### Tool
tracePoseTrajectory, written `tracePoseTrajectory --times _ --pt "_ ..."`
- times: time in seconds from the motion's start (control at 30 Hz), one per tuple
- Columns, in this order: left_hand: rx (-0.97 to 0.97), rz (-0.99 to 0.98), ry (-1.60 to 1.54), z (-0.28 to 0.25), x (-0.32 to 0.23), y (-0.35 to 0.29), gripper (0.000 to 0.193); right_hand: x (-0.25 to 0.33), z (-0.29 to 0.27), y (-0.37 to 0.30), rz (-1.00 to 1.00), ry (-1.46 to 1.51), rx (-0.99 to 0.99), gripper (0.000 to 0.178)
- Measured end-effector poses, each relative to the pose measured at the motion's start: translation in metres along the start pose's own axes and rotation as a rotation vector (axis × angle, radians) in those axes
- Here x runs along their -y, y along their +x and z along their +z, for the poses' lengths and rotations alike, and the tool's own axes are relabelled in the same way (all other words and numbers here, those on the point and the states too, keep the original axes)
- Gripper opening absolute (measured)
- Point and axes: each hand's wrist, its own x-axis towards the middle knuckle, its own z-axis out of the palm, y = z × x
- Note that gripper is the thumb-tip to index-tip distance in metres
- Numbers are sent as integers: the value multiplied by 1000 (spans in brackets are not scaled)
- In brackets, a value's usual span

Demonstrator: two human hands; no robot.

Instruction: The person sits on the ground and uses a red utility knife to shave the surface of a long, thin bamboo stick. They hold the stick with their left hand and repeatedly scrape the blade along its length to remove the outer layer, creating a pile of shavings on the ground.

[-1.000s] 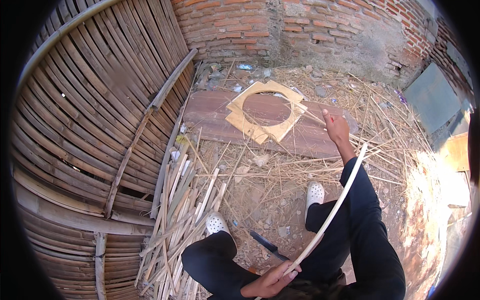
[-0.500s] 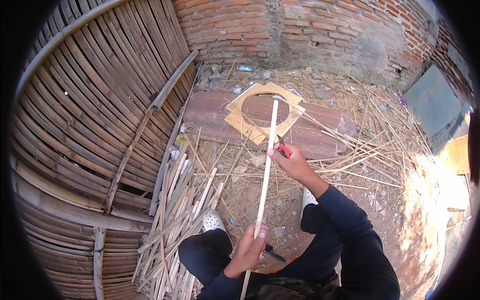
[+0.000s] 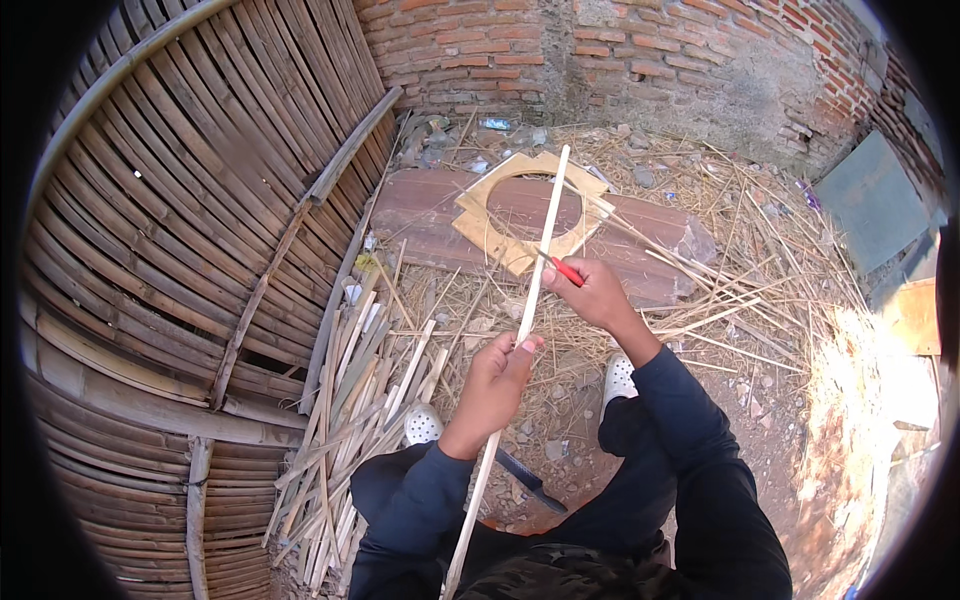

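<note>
A long pale bamboo strip (image 3: 556, 200) slants up and away from my lap. My left hand (image 3: 490, 388) is closed around it near its middle. Further up, my right hand (image 3: 600, 295) grips a small red-handled knife (image 3: 567, 271). Its dark blade lies across the strip, and my right fingertips rest close to the strip's edge. Whether the blade cuts into the bamboo, I cannot tell. Between my legs on the ground lies a dark, long-bladed tool (image 3: 522, 476), partly hidden behind the strip and my left arm.
A pile of split bamboo strips (image 3: 345, 430) lies left of my left foot, beside a bamboo slat wall (image 3: 180, 230). Ahead, a yellowish board with a round hole (image 3: 480, 238) rests on a brown ridged sheet (image 3: 410, 215). Thin offcuts (image 3: 740, 290) litter the right. A brick wall (image 3: 480, 65) stands behind.
The strip has shifted forward, its far end now higher in view. My left hand has moved up towards the right one. The knife has turned so that its blade crosses the strip.
</note>
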Motion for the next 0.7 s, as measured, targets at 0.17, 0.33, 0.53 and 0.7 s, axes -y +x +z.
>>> tracePoseTrajectory --times 0.17,0.33,0.53,0.7 --pt "-11 7 -94 -8 8 9 21 8 16 -25 -242 -392 14 61" --pt "90 -125 -312 -8 -1 4 20 3 19 -21 -371 -436 -6 59" --pt "194 -189 -396 -15 -7 0 18 10 21 -21 -426 -371 34 61" --pt "235 -154 -280 -4 6 -9 14 -23 21 4 -288 -493 -166 64"
